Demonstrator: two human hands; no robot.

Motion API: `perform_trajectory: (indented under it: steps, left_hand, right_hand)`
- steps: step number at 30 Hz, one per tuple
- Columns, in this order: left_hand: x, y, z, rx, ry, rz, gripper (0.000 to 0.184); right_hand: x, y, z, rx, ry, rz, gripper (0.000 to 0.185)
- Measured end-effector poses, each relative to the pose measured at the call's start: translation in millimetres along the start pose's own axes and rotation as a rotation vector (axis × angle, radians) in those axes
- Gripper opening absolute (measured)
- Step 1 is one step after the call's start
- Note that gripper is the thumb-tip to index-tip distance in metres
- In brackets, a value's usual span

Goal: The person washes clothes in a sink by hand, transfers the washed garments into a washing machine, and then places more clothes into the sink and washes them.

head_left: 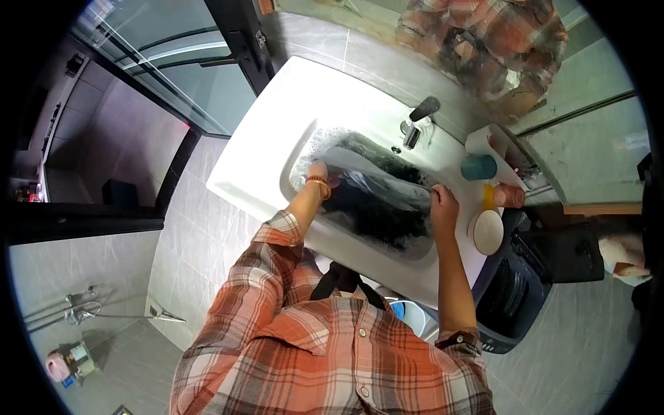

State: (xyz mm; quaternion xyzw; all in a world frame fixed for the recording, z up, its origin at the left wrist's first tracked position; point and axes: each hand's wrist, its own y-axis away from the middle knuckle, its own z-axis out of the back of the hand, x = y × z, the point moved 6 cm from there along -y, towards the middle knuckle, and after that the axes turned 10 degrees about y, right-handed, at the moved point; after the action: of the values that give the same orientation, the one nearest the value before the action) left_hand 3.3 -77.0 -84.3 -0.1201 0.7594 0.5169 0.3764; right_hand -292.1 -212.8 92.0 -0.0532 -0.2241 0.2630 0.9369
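Note:
A wet grey cloth stretches across the sink basin, between my two hands. At its left end, my left hand, with an orange beaded bracelet on the wrist, is closed on the fabric. My right hand pinches the cloth's other end near the basin's right side. Beneath the cloth, the white sink holds suds and a dark mass; whether this is dark fabric or dark water I cannot tell. What kind of garment or cloth it is does not show.
A faucet stands behind the basin. On the right ledge are a teal cup, a pink cup and a white bowl. A dark lidded bin-like container stands right of the sink, and a bucket below it.

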Motion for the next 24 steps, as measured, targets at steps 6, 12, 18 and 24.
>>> perform_trajectory:
  steps: [6, 12, 18, 24]
  left_hand:
    - [-107.9, 73.1, -34.0, 0.204, -0.214, -0.247, 0.038]
    - [-206.7, 151.8, -76.7, 0.539, -0.538, -0.542, 0.037]
    - [-224.2, 168.8, -65.2, 0.433, -0.972, -0.603, 0.038]
    - [-136.6, 117.1, -49.5, 0.683, -1.367, -0.979, 0.050]
  right_hand:
    - [-44.0, -13.8, 38.0, 0.056, -0.096, -0.142, 0.017]
    - [-29.6, -51.3, 103.9, -0.024, -0.380, -0.266, 0.019]
    - [7.3, -55.9, 122.3, 0.099, -0.431, -0.225, 0.021]
    - [27.2, -50.2, 65.7, 0.063, -0.240, 0.132, 0.029]
